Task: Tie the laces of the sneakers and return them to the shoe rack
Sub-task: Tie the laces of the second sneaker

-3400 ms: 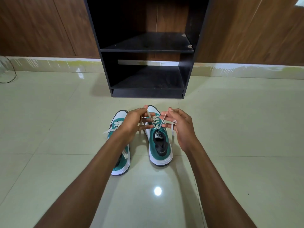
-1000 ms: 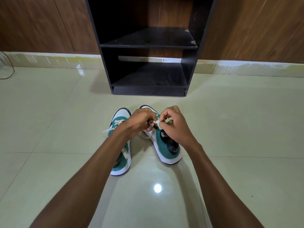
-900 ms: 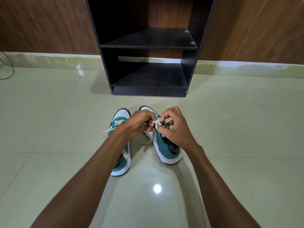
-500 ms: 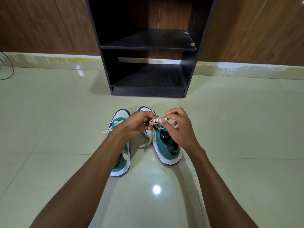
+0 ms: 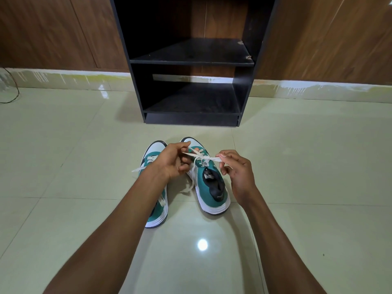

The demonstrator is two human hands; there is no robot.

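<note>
Left hand point(image 5: 172, 161): it was over the gap between the two shoes. Its fingers point(image 5: 184, 150) were pinched shut on one loop of the lace point(image 5: 201, 157).
Right hand point(image 5: 237, 168): it was just to the right of the right shoe point(image 5: 209, 181). Its thumb and first finger were pinched shut on the other loop of the same lace. The other fingers were curled in loosely.
Lace: it was white and ran in a tight line from the left fingers to the right fingers. A knot sat in the middle between them, on top of the right shoe. One loose end hung down below the left fingers and lay on the floor point(image 5: 307, 166).
Right shoe: green and white, flat on the floor, right under the fingers of both hands. Its toe pointed away from the person.
Left shoe point(image 5: 156, 181): it stood on the floor under the left wrist and arm, just beside the right shoe. Its lace point(image 5: 146, 164) lay loose, with one end sticking out to the left.
Shoe rack point(image 5: 191, 60): black, well past the fingertips, against the wooden wall point(image 5: 53, 32). Both shelves had no shoes on them.
</note>
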